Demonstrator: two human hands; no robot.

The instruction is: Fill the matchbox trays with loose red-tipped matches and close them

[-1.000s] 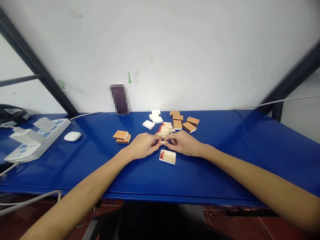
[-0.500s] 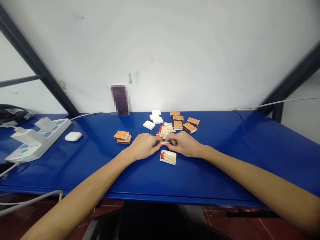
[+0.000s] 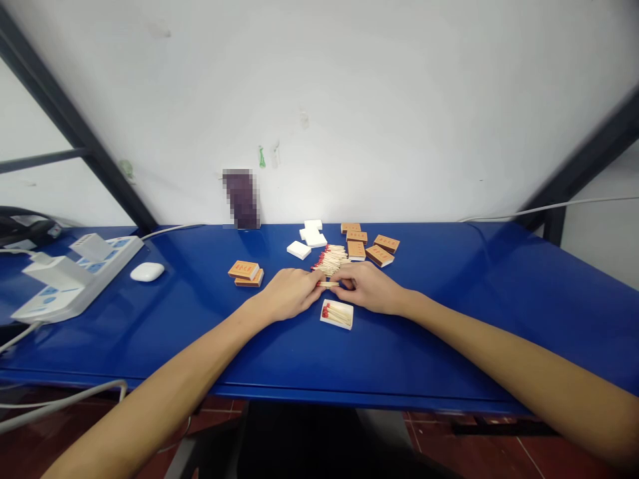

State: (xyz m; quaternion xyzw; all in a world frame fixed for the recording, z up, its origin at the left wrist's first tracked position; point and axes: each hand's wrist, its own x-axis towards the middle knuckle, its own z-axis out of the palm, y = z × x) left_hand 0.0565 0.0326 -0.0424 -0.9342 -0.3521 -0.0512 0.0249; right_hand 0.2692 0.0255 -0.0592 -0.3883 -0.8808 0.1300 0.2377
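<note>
Between my two hands is a small bundle of matches (image 3: 328, 284), red heads to the left. My left hand (image 3: 292, 293) pinches the head end, and my right hand (image 3: 367, 286) pinches the plain wooden end. Just in front of them, a white matchbox tray (image 3: 345, 326) lies on the table with several red-headed matches (image 3: 339, 315) in it. Behind my fingers spreads a loose pile of matches (image 3: 331, 259), its heads mostly to the left and its near edge partly covered by my hands.
Two orange matchboxes (image 3: 244, 269) are stacked at the left. Several more matchboxes (image 3: 356, 250) lie behind the pile at right, and white trays (image 3: 299, 250) behind it at left. A white earphone case (image 3: 147, 271) and a power strip (image 3: 74, 306) occupy the blue table's (image 3: 424, 359) left side.
Both hands keep pinching the matches in nearly the same place. My left fingers have shifted slightly over the heads; the whole view has moved a touch.
</note>
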